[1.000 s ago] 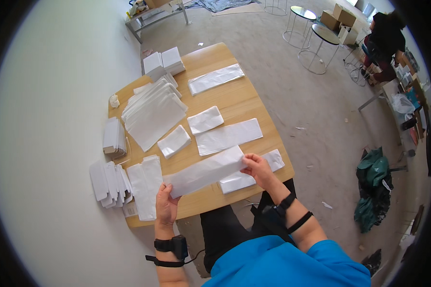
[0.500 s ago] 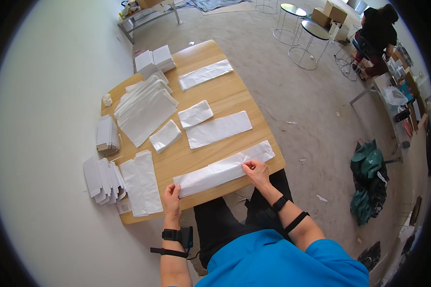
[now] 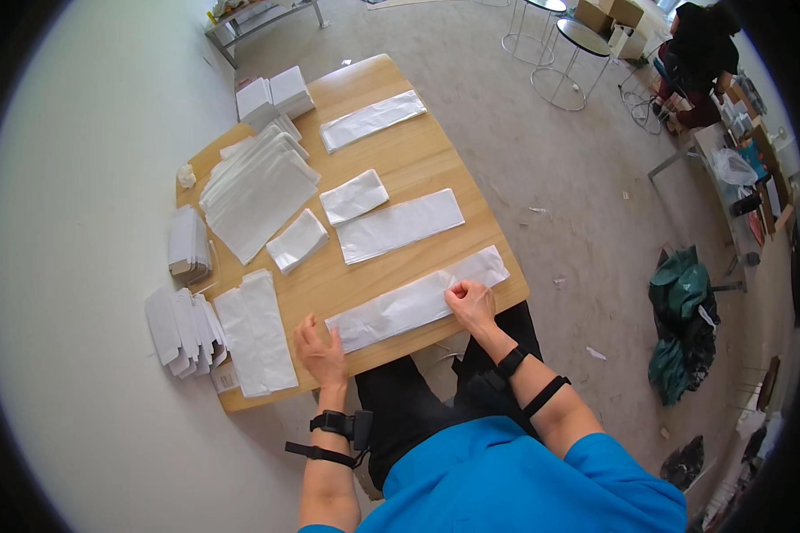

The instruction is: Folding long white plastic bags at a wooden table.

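Head view, white strip [image 3: 391, 318]: lying flat, faintly rumpled, along the near edge of the wooden table [image 3: 427, 160]!
Left hand [image 3: 322, 351]: fingers spread, gripping nothing, thumb right by the strip's left end.
Right hand [image 3: 473, 306]: fingers curled together over the strip; whether they pinch paper, can't tell.
Loose left end: looks unpinned, so a rightward tug could skew or crease the strip!

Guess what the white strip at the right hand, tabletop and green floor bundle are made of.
White strip: thin paper or plastic film, faintly glossy, finely wrinkled.
Tabletop: wood or laminate, satin, showing grain.
Green bundle: likely plastic film, with shiny, crumpled folds.
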`<control>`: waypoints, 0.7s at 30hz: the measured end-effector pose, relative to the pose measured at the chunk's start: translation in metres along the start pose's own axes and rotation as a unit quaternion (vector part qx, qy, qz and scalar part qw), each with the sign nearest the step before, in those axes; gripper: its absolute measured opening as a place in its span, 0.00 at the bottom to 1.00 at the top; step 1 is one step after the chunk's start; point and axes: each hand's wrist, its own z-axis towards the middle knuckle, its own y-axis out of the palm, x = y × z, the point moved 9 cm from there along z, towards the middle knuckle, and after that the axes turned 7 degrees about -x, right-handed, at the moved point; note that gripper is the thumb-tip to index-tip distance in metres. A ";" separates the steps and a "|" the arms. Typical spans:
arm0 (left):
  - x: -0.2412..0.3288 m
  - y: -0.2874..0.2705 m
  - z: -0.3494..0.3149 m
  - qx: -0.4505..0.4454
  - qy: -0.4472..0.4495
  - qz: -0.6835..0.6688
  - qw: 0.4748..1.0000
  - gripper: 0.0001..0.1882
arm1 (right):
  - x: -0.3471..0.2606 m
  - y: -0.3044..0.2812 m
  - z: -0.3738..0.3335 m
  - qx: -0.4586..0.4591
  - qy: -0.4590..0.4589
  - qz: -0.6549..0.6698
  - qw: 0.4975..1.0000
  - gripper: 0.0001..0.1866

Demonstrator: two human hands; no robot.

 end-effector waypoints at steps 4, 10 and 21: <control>0.077 0.046 -0.006 -0.250 -0.024 -0.277 0.927 0.07 | 0.001 0.002 0.000 -0.007 0.021 -0.011 1.000 0.12; 0.131 0.107 -0.024 -0.320 0.014 -0.346 0.882 0.07 | 0.000 0.002 0.005 -0.028 0.005 -0.010 1.000 0.13; 0.122 0.135 -0.033 -0.409 -0.036 -0.386 0.826 0.10 | 0.013 0.009 -0.007 -0.159 0.005 0.070 0.985 0.13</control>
